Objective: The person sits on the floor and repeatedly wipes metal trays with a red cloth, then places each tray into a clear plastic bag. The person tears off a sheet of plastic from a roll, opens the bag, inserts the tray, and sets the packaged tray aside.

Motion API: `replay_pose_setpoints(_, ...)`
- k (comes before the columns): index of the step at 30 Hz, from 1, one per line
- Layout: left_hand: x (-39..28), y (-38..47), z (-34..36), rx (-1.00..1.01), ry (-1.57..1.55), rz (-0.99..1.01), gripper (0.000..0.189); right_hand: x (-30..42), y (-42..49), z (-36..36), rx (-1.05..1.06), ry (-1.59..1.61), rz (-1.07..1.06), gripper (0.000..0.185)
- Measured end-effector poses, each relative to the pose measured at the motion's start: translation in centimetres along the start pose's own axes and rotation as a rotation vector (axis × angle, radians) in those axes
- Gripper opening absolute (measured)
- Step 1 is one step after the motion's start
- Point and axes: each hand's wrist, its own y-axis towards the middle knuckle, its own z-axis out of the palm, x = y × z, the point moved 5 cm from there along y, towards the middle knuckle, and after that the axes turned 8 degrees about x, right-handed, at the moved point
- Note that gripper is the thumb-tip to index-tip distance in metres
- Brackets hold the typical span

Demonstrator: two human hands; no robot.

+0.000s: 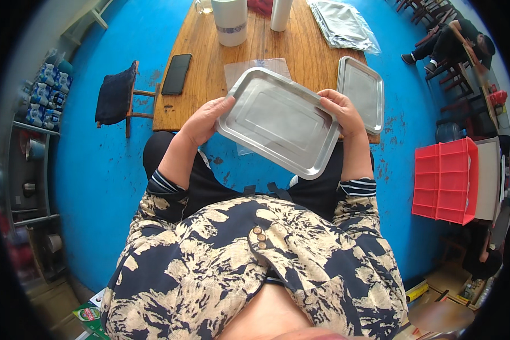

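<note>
A rectangular stainless-steel tray (280, 121) hangs tilted above my lap, its inside facing me. My left hand (206, 119) grips its left edge, with the thumb on the rim. On the upper right corner side, my right hand (344, 111) holds the rim, thumb in front and fingers behind. Part of a clear plastic bag (276, 67) shows on the wooden table (204, 102) behind the tray. At the table's near right corner lies a stack of similar metal trays (363, 91). More trays wrapped in plastic (344, 23) rest farther back on the right.
A black phone (177, 74) lies at the table's left side. Farther back stand a white canister (230, 23), a white cylinder (281, 15) and a glass cup (203, 6). A chair (117, 97) is at the left, red plastic crates (445, 180) at the right. Another person (444, 40) sits far right.
</note>
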Motion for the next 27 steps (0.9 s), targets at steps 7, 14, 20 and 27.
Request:
replay_pose_setpoints(7,3.0,1.0,-2.4,-0.052,0.017,-0.047,0.036,0.3,1.1,0.8,0.018,-0.120,0.086,0.028)
replay_pose_setpoints(14,0.3,1.4,-7.7,-0.300,0.034,0.130,0.036,1.8,5.8,-1.3,-0.119,-0.044,-0.009,0.034)
replay_pose_setpoints(20,-0.6,1.5,-11.4,-0.268,-0.070,0.254,0.028,0.5,16.1,-2.5,-0.273,-0.189,-0.119,0.051)
replay_pose_setpoints(27,-1.0,0.8,-12.3,-0.183,-0.151,0.230,0.029,-0.4,30.7,-5.1,-0.652,-0.583,-0.300,0.114)
